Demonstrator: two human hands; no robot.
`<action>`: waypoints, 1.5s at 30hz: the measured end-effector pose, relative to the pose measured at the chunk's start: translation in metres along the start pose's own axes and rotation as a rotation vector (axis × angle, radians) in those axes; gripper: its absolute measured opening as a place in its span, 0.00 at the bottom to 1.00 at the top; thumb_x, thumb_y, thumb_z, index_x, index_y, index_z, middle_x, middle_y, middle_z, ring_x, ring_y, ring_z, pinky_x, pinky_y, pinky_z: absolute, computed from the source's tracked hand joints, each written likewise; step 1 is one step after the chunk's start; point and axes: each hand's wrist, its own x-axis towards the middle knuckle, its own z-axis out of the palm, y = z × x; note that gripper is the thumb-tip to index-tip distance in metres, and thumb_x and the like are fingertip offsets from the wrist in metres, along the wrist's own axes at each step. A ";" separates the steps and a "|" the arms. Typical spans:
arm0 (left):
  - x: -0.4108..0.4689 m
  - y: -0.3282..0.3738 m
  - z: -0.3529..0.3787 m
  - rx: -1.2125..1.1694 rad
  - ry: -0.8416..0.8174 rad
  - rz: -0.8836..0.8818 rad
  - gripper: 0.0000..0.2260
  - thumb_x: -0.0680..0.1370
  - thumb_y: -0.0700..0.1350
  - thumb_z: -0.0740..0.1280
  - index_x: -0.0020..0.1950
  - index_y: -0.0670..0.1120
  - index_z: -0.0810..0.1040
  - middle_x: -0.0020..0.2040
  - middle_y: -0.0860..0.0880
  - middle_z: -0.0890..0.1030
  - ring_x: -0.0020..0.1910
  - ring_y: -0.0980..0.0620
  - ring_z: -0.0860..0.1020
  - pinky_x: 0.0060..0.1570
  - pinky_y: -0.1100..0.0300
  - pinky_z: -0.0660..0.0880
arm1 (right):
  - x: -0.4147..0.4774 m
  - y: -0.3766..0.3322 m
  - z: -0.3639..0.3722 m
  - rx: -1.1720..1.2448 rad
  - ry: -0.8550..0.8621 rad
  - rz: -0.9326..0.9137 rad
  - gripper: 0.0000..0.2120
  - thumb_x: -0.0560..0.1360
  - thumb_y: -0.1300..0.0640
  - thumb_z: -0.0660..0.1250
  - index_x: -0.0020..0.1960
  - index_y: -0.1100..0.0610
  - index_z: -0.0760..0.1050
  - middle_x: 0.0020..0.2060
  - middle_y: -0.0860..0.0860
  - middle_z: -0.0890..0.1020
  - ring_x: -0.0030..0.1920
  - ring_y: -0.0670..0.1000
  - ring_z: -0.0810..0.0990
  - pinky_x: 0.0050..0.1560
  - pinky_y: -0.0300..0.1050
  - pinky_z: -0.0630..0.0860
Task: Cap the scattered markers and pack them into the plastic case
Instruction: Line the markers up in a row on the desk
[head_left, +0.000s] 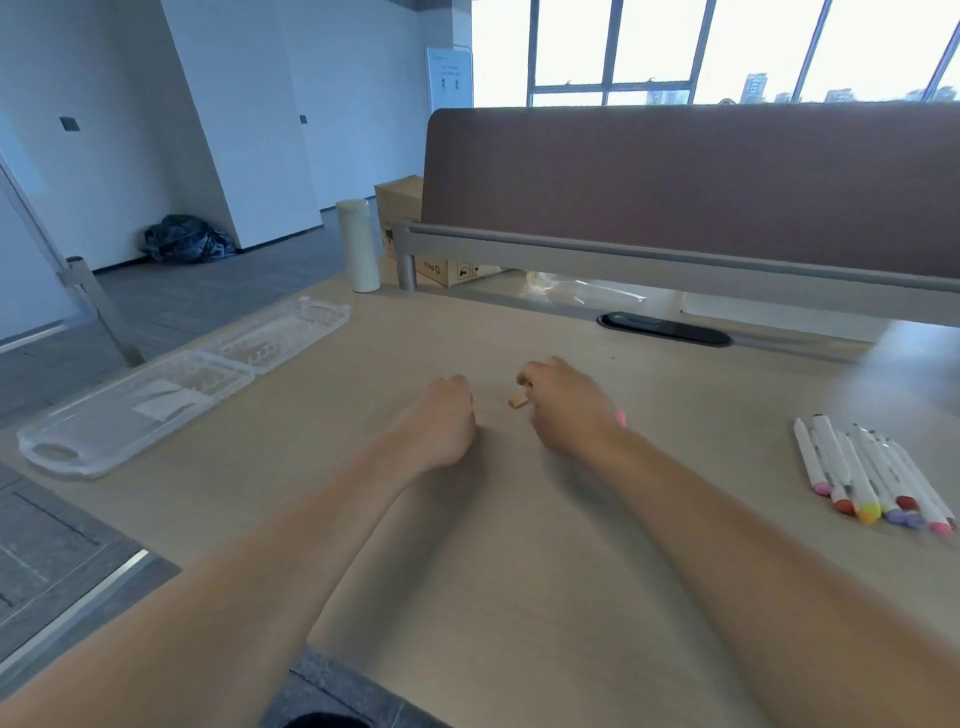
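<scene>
My left hand (448, 415) lies on the table with its fingers curled under, and nothing shows in it. Just to its right, my right hand (567, 401) curls around a marker whose pink end (621, 419) sticks out by the wrist. A small tan piece shows at that hand's fingertips. A loose tan cap (517, 401) lies on the table between the hands. Several capped white markers (872, 480) with coloured ends lie in a pile at the right. The clear plastic case (130, 410) lies open at the left, its lid (283, 330) folded back.
A white cylindrical bottle (357, 244) stands at the table's back left. A brown divider panel (675, 176) on a grey rail runs along the back, with a black cable port (665, 328) before it. The wooden table (519, 545) ends at my left, with floor below.
</scene>
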 end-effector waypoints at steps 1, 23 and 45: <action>0.001 0.006 -0.002 -0.015 0.007 -0.002 0.11 0.79 0.38 0.58 0.60 0.39 0.74 0.60 0.37 0.77 0.59 0.38 0.76 0.54 0.51 0.72 | -0.003 0.009 -0.004 0.013 0.020 0.043 0.10 0.79 0.62 0.59 0.57 0.54 0.74 0.53 0.54 0.75 0.50 0.57 0.77 0.50 0.53 0.77; 0.053 0.045 0.032 0.105 0.010 0.210 0.06 0.80 0.43 0.63 0.55 0.43 0.74 0.54 0.41 0.74 0.53 0.38 0.76 0.53 0.46 0.75 | -0.022 0.053 -0.014 -0.111 -0.052 0.331 0.16 0.78 0.68 0.57 0.64 0.63 0.73 0.60 0.61 0.76 0.61 0.63 0.77 0.55 0.54 0.75; -0.059 0.213 0.031 -0.159 -0.141 0.338 0.09 0.80 0.42 0.59 0.58 0.42 0.75 0.56 0.42 0.79 0.53 0.43 0.77 0.46 0.56 0.70 | -0.190 0.113 -0.084 -0.090 -0.037 0.361 0.12 0.79 0.65 0.61 0.62 0.62 0.70 0.55 0.60 0.79 0.55 0.60 0.80 0.50 0.50 0.75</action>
